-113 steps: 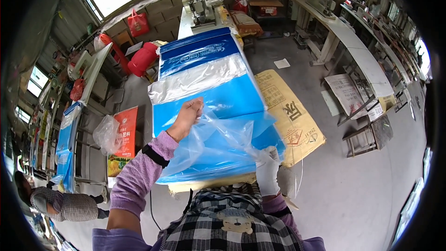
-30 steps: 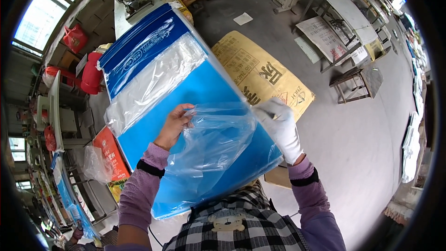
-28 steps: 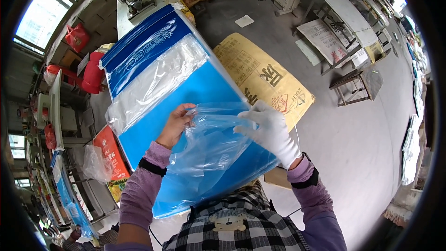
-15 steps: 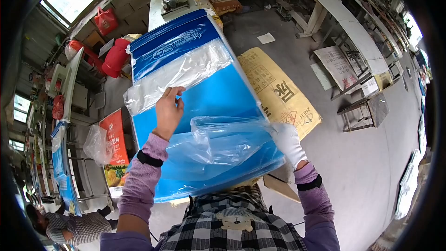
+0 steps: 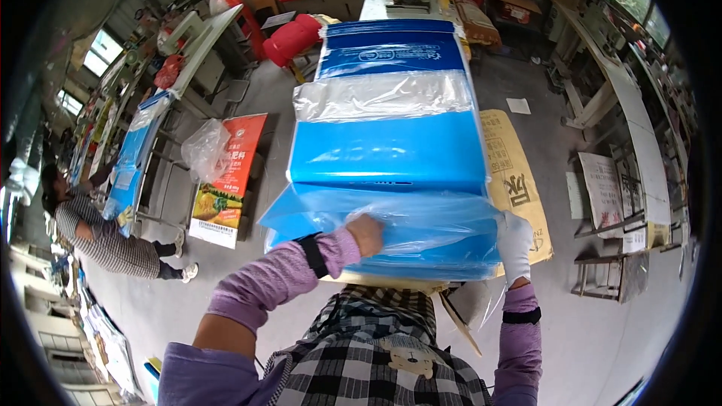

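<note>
I wore lilac long sleeves, both coming into the lower part of the frame. A black band circled my left wrist near the middle of the picture, and a second black band sat on my right wrist at lower right. My left hand (image 5: pixel 367 233) was bare; my right hand (image 5: pixel 514 244) wore a white glove. Across the bottom centre lay my black-and-white checked apron, with a small bear patch sewn on it.
</note>
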A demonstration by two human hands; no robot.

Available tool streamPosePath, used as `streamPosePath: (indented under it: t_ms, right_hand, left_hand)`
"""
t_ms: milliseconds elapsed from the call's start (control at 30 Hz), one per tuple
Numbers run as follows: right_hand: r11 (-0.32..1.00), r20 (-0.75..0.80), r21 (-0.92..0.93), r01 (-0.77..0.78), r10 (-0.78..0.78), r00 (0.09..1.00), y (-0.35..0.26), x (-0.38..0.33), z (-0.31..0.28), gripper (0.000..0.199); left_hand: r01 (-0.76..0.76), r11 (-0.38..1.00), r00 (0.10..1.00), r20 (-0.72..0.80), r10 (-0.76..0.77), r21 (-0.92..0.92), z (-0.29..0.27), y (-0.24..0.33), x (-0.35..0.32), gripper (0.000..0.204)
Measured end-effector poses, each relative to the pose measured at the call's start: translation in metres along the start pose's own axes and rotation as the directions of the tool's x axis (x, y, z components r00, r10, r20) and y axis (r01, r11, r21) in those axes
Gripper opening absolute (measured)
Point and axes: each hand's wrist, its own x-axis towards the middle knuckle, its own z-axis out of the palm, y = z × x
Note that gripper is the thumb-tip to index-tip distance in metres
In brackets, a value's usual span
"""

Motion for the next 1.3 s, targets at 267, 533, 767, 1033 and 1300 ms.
streamPosePath:
  t_ms: [267, 533, 767, 1033, 1300]
  right_hand:
    - [0.995, -0.057, 0.065, 0.078, -0.075, 0.996, 0.007, 0.001, -0.007, 0.02]
    - [0.999, -0.058, 0.046, -0.003, 0.006, 0.998, 0.007, 0.0, -0.004, 0.02]
    - [0.999, -0.059, 0.022, 0.044, -0.043, 0.997, -0.002, 0.003, -0.009, 0.019]
    - [0.977, 0.057, 0.205, -0.053, 0.042, 0.997, 0.009, 0.018, -0.012, 0.024]
    - [0.952, 0.165, 0.237, -0.191, 0.155, 0.974, 0.038, 0.056, -0.011, 0.026]
  left_hand:
    - [0.292, 0.941, 0.626, -0.71, -0.323, -0.171, 0.045, -0.106, -0.187, 0.028]
    - [0.375, 0.643, 0.222, -0.608, -0.762, -0.668, 0.086, -0.099, -0.146, 0.066]
    - [0.257, 0.462, 0.204, -0.419, -0.885, -0.849, 0.076, -0.125, -0.139, 0.04]
    - [0.199, 0.776, 0.478, -0.632, -0.61, -0.598, 0.021, -0.172, -0.137, 0.022]
    - [-0.283, 0.941, 0.809, -0.481, 0.339, 0.187, 0.017, -0.246, -0.164, 0.028]
